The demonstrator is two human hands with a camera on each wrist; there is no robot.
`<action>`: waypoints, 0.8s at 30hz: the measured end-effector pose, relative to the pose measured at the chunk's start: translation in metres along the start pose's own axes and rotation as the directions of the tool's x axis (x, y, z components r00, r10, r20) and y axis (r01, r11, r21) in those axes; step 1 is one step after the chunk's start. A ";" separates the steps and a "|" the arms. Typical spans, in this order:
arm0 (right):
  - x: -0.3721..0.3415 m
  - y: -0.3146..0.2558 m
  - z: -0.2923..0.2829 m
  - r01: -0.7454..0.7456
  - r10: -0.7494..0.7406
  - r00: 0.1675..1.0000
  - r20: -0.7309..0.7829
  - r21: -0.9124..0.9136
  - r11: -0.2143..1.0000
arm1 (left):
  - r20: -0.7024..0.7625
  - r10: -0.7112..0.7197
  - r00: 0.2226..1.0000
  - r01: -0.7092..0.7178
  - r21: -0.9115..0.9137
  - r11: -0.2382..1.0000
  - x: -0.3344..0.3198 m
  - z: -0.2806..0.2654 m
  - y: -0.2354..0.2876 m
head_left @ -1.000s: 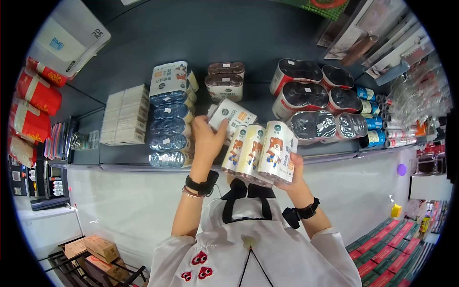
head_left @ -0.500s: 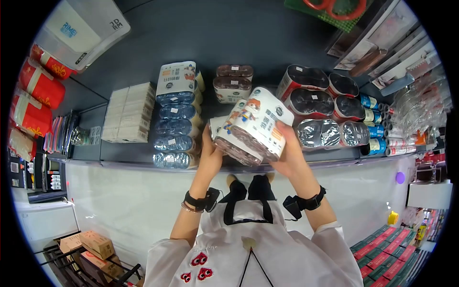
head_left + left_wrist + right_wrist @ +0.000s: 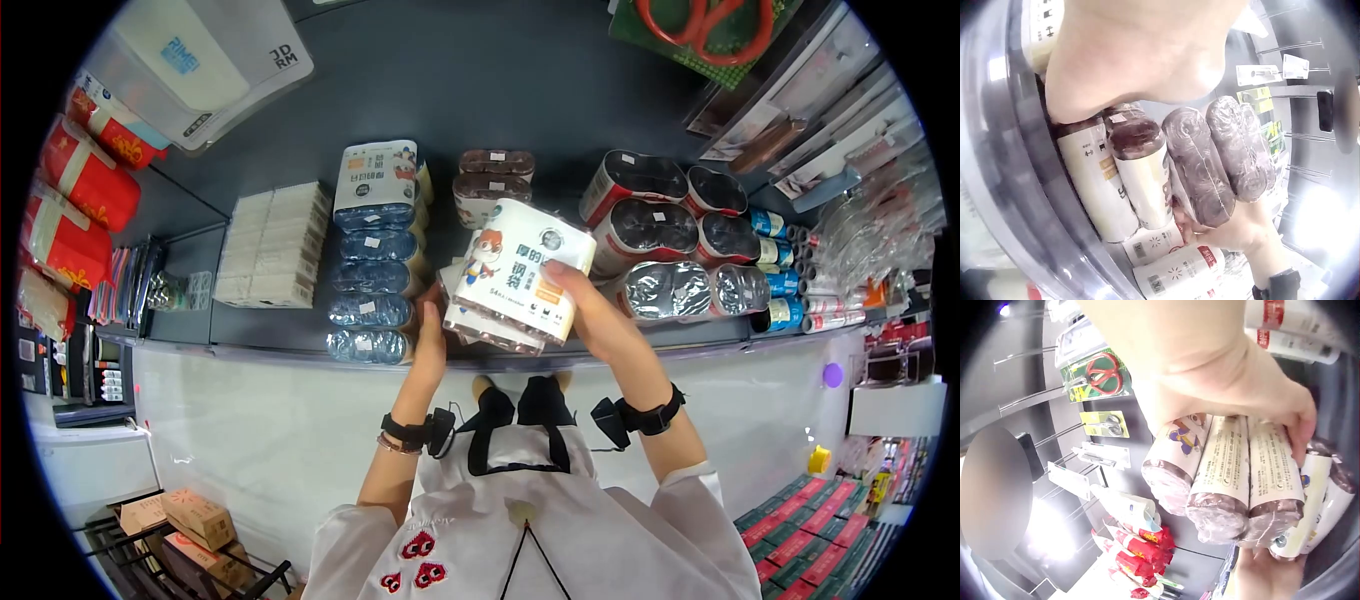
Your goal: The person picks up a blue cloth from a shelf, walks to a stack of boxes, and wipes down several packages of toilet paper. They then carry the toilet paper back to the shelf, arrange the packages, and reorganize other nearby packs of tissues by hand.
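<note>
In the head view my right hand (image 3: 600, 320) grips a white, bear-printed pack of rolls (image 3: 515, 265), thumb on its label. Another such pack (image 3: 480, 328) lies under it, partly covered. My left hand (image 3: 430, 345) is at the left side of these packs, fingers extended alongside. The left wrist view has my left hand (image 3: 1141, 56) large above several rolls with brown ends (image 3: 1141, 137); its fingertips are hidden. In the right wrist view my right hand (image 3: 1210, 375) spans the gripped pack (image 3: 1225, 462), and my left hand (image 3: 1266, 572) shows below.
Blue roll packs (image 3: 372, 278) and white packets (image 3: 268, 245) stand left on the shelf. Brown packs (image 3: 493, 187) are behind the held one. Black-topped packs (image 3: 650, 225) stand right, with small blue rolls (image 3: 782, 280) beyond. The shelf's front edge (image 3: 285, 355) runs below.
The packs have come together, one over the other. My right hand has carried its pack leftward and turned its label upward. My left hand has moved down to the packs' left side.
</note>
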State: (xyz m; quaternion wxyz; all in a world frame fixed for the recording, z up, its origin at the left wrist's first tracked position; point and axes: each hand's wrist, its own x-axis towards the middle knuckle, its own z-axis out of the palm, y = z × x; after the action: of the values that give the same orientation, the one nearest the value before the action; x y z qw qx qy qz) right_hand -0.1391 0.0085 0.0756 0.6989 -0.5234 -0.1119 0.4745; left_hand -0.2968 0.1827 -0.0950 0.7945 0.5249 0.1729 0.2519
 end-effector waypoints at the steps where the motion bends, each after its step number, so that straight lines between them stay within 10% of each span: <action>1: -0.003 -0.006 0.006 0.003 -0.005 1.000 -0.015 -0.126 0.992 | 0.002 0.001 1.000 -0.001 -0.001 1.000 -0.001 0.000 0.000; 24: 0.026 0.019 -0.024 -0.174 0.156 0.955 0.251 0.048 0.984 | -0.048 -0.359 0.932 0.292 -0.484 0.825 0.024 0.046 0.055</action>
State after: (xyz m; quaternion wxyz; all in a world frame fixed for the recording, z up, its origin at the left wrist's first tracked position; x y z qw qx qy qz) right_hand -0.1207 0.0140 0.0407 0.6552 -0.4433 -0.1373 0.5961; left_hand -0.2647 0.1799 -0.0270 0.9150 0.2610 0.2482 0.1820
